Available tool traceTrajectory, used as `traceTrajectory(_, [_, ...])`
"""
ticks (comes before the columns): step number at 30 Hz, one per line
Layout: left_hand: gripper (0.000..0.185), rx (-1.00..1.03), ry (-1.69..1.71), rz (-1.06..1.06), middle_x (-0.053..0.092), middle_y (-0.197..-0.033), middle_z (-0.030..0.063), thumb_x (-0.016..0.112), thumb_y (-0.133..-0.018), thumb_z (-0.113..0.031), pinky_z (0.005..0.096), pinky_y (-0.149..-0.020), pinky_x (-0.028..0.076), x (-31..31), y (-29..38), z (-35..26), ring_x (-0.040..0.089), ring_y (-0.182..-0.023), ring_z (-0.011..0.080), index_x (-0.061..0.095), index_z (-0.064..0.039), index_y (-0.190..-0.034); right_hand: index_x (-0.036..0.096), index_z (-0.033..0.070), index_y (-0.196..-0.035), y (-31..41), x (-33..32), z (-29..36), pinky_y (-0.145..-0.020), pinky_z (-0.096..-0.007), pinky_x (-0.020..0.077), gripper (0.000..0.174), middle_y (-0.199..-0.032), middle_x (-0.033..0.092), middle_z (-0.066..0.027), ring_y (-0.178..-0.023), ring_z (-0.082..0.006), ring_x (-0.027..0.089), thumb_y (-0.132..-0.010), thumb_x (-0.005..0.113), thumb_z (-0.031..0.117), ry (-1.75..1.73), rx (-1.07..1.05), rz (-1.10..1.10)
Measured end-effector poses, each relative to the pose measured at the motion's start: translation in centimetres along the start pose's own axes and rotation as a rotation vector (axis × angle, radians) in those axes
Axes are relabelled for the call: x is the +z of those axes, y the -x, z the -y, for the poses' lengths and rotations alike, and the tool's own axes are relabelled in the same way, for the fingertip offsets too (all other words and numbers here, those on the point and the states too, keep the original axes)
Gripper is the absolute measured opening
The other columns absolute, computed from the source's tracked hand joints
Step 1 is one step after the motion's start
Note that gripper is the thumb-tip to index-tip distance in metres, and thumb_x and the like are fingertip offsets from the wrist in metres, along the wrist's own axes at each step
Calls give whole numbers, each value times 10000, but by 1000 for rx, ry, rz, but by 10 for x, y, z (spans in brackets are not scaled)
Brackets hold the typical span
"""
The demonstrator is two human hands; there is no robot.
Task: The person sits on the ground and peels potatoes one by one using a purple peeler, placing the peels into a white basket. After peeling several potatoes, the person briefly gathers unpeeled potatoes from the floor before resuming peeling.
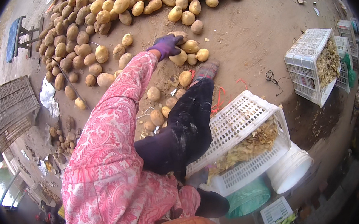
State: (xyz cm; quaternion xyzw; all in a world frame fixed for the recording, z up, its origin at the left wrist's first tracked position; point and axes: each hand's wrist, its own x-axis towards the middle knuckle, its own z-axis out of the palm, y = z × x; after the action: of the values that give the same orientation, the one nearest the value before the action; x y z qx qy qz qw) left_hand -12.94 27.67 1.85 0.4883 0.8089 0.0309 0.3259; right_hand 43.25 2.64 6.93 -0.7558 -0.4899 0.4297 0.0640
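Note:
My left hand (168, 46), in a purple glove, reaches down to the ground with thumb and fingers spread. Its fingers lie over a brownish potato (179, 35); how firmly they grip it I cannot tell. The thumb is by a paler potato (179, 57) in a small cluster beside my shoe (207, 70). Close to my right knee leans a white plastic crate (240, 118), tilted, with dry, papery plant scraps (247, 144) inside. A blurred bit of my right hand (204, 176) shows at the crate's near end; most of it is hidden.
A large potato heap (102, 4) spreads ahead and left. More crates (310, 63) with scraps stand at right. A white bucket (290, 169) and a green mesh bag (249, 196) sit behind the near crate. Red plastic strips (221, 98) and a black cord (275, 80) lie on the ground.

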Motion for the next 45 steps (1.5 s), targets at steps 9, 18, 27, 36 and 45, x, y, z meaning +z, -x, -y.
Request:
traceTrajectory(9, [646,61,229,-85,552,-1210,208,656,-728,-369,423,-960,434,49,150,34,530,-1129,364,503,-98,-1294,584,-22,-1034,-56,24,-32,-645,-387,482,318,-818,640,-185,-727,-321,633,-940,503,272,-903,64,-136])
traceTrajectory(18, [693,-178,429,118,563,-1238,234,675,-695,-409,379,-995,422,83,327,77,539,-1159,355,550,-14,-1250,599,-15,-1102,-27,16,70,-713,-361,481,408,-925,653,-147,-775,-255,615,-975,441,340,-618,-149,-230])
traceTrajectory(27, [674,-254,626,-269,599,-1190,220,699,-713,-395,357,-948,463,75,413,91,590,-1103,323,554,-3,-1241,594,-13,-1149,-79,30,45,-725,-340,475,445,-948,667,-147,-792,-261,616,-975,425,360,-446,-216,-156])
traceTrajectory(36, [482,361,885,-1076,621,-1091,128,751,-772,-178,334,-840,504,-88,399,-38,623,-933,215,575,-15,-1190,605,-44,-1108,-33,27,75,-772,-394,461,544,-942,667,-215,-820,-341,630,-959,411,442,-242,-280,-259])
traceTrajectory(45, [427,1246,408,-373,599,-1073,174,657,-790,-288,447,-846,478,-68,293,-250,576,-990,353,562,-68,-1143,610,-46,-1032,13,5,120,-735,-420,463,530,-948,646,-232,-822,-350,620,-977,384,430,-233,-191,-193])
